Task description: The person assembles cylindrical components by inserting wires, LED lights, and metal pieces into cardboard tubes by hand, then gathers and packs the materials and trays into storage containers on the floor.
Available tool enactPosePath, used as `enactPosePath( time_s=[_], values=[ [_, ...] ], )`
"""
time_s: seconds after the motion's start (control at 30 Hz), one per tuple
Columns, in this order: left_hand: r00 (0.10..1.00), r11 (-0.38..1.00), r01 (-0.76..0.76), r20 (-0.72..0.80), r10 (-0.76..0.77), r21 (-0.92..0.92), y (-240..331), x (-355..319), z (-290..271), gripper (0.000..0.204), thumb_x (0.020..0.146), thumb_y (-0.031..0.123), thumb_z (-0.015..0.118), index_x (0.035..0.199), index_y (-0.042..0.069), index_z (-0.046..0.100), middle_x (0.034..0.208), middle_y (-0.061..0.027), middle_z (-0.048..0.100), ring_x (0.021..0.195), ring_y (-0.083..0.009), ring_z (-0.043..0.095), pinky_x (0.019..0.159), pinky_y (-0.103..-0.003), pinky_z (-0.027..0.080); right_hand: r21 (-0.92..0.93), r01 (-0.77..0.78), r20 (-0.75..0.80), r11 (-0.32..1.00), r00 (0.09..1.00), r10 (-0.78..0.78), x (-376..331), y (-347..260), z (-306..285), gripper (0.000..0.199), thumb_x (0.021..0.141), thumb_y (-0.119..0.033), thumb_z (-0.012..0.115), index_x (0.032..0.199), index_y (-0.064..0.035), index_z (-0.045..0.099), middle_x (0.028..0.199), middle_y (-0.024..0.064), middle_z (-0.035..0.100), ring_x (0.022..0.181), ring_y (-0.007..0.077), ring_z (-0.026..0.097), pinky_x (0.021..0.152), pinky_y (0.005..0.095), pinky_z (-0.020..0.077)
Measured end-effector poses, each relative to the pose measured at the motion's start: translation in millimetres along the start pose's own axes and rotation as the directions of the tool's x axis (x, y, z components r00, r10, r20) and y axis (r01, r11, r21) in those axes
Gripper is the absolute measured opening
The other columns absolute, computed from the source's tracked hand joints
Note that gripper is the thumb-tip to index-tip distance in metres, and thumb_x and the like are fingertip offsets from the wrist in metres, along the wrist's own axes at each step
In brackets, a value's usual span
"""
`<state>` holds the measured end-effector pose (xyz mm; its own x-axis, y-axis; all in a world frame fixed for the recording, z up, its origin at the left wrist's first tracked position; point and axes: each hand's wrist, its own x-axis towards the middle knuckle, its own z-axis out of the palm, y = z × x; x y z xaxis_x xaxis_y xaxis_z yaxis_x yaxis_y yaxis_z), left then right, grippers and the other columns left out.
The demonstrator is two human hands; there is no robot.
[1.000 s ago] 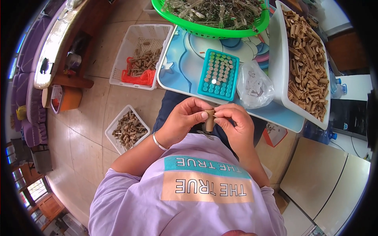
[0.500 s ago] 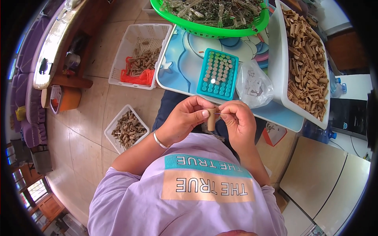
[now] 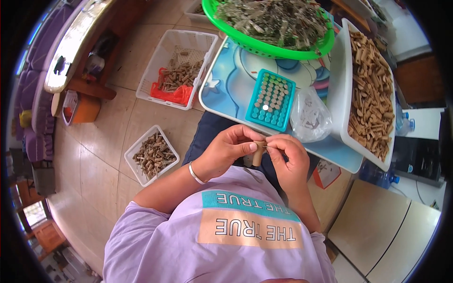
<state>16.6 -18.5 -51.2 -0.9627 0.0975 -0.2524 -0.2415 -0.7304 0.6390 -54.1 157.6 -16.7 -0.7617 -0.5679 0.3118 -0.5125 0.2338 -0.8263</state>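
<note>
A short brown tube (image 3: pixel 258 156), like rolled cardboard or bark, stands roughly upright between my hands above my lap. My left hand (image 3: pixel 232 147) wraps thumb and fingers around its upper part. At the tube's right side, my right hand (image 3: pixel 289 156) pinches a thin, needle-like piece (image 3: pixel 265 146) that reaches to the tube wall; whether its tip is inside I cannot tell. Just beyond my hands, a teal tray (image 3: pixel 250 114) holds rows of small round discs, some pale and one bright. Beside it lies a clear plastic bag (image 3: pixel 317 111) with small pale pieces in it.
On the patterned table (image 3: pixel 222 94) stand a green basket (image 3: pixel 245 43) of dry, translucent-looking strands and a white bin (image 3: pixel 338 89) full of brown curved pieces. A white crate (image 3: pixel 150 70) with a red bag and a smaller white tub (image 3: pixel 133 166) of brown bits stand on the floor at left.
The view has shifted, so the table and trays sit lower and further right. My hands keep the same hold on the tube and the thin piece.
</note>
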Motion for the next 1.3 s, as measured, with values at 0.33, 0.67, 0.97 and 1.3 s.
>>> enactPosePath(
  time_s=[0.33,0.67,0.97,1.3],
  values=[
    [0.999,0.988,-0.005,-0.041,0.011,0.157,5,-8,-5,0.019,0.089,0.006,0.067,0.105,0.001,0.061,0.105,-0.0070,0.065,0.097,-0.0134,0.061,0.090,-0.029,0.050,-0.032,0.044,0.087,0.999,0.995,-0.041,4,-3,8,0.012,0.079,0.000,0.068,0.089,-0.0018,0.061,0.094,0.0121,0.065,0.082,0.0292,0.064,0.070,0.0348,0.0519],
    [0.975,0.895,-0.063,0.218,-0.039,0.443,35,-37,-19,0.022,0.088,-0.001,0.065,0.109,-0.002,0.058,0.105,-0.0081,0.059,0.102,-0.0162,0.061,0.088,-0.029,0.051,0.384,-0.436,0.432,0.814,0.864,0.259,0,-3,12,0.059,0.077,0.000,0.077,0.126,-0.0042,0.044,0.102,0.0090,0.060,0.090,0.0137,0.061,0.079,0.0284,0.0525],
    [0.865,-0.341,0.207,-0.009,0.501,0.917,151,-31,-29,0.041,0.080,-0.010,0.055,0.118,0.006,0.058,0.112,-0.0142,0.058,0.109,-0.0289,0.057,0.088,-0.034,0.048,0.141,-0.030,-0.079,0.990,0.996,0.041,5,-11,-38,0.046,0.073,-0.014,0.082,0.111,-0.0040,0.058,0.098,0.0077,0.063,0.084,0.0177,0.062,0.075,0.0297,0.0517],
    [0.752,-0.143,-0.338,0.358,0.553,0.930,67,7,57,0.040,0.076,-0.002,0.068,0.114,0.009,0.061,0.124,-0.0139,0.058,0.114,-0.0325,0.056,0.093,-0.041,0.048,-0.574,-0.220,-0.437,0.788,0.897,-0.068,99,26,-191,0.013,0.087,-0.003,0.061,0.099,-0.0041,0.065,0.096,0.0077,0.066,0.084,0.0208,0.065,0.074,0.0328,0.0514]
  ],
)
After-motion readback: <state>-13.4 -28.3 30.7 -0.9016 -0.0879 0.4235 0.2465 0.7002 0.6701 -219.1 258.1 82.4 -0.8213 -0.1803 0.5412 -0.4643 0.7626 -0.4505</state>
